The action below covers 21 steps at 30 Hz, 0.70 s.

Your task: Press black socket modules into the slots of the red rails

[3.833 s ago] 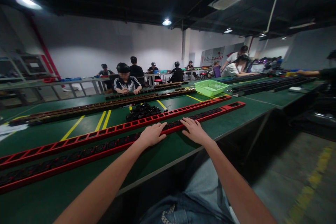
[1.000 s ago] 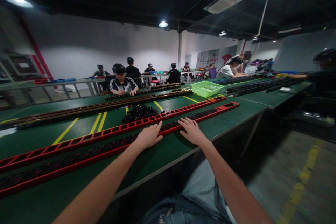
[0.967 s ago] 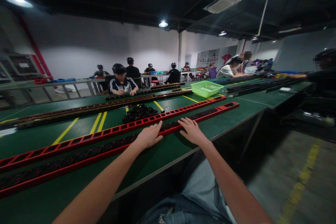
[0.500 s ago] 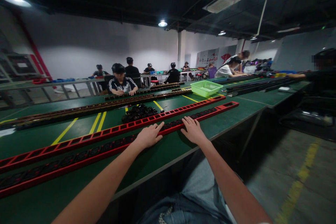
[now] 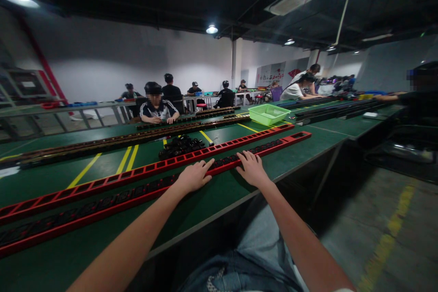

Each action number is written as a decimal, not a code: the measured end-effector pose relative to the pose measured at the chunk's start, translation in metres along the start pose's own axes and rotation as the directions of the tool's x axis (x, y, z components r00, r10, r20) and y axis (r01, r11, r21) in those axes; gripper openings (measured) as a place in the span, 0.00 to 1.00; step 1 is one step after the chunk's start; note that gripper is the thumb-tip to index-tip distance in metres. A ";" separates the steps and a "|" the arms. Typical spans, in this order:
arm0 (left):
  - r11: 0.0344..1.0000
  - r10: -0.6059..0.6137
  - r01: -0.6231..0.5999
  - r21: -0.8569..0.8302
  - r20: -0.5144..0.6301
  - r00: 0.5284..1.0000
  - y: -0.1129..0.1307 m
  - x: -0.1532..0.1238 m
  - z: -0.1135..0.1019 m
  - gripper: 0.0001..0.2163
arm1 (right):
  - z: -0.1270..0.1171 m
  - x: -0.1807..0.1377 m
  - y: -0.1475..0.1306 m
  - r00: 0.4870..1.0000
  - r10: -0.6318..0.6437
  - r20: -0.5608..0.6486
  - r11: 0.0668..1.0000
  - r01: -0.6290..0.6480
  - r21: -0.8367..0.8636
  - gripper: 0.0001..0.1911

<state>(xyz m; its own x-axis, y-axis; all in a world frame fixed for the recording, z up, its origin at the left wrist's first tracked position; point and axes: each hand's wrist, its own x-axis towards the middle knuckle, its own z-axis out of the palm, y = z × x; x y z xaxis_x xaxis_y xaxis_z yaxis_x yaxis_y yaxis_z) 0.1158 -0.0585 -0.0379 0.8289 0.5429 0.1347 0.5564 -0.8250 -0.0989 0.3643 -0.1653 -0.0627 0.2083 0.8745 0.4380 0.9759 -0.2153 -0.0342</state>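
Observation:
A long red strip frame (image 5: 294, 136) with a row of square compartments lies slantwise along the near side of the table. Black square parts (image 5: 123, 197) fill most of its compartments. My left hand (image 5: 194, 176) rests on this frame near its middle, index finger stretched over the top and thumb by the near edge. A little to the right, my right hand (image 5: 251, 169) lies on the same frame with its fingers spread. Between the two hands several black parts (image 5: 226, 160) show in their compartments. Whatever is under the palms is hidden.
Behind runs a second red strip frame (image 5: 112, 181) with open compartments. A heap of black parts (image 5: 183, 147) and a light green basket (image 5: 268, 114) stand beyond it. Long dark strips (image 5: 102, 142) lie farther back. A co-worker (image 5: 157, 107) sits across the green table (image 5: 191, 205).

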 end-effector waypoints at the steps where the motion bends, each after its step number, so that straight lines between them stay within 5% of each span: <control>1: 1.000 -0.001 0.001 0.001 0.003 1.000 0.000 0.000 0.000 0.32 | 0.000 0.000 0.000 1.000 -0.001 0.000 1.000 0.001 -0.001 0.30; 21: 0.996 -0.090 0.090 0.025 -0.027 0.996 0.008 0.008 -0.003 0.28 | 0.005 0.001 0.004 0.999 -0.020 -0.034 0.999 0.021 0.037 0.26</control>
<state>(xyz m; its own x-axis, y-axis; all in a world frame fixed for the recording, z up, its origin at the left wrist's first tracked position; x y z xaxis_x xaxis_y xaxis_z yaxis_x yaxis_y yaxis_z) 0.1271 -0.0612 -0.0349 0.7739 0.6102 0.1693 0.6302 -0.7685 -0.1108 0.3686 -0.1630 -0.0664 0.1864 0.8636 0.4685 0.9819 -0.1806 -0.0578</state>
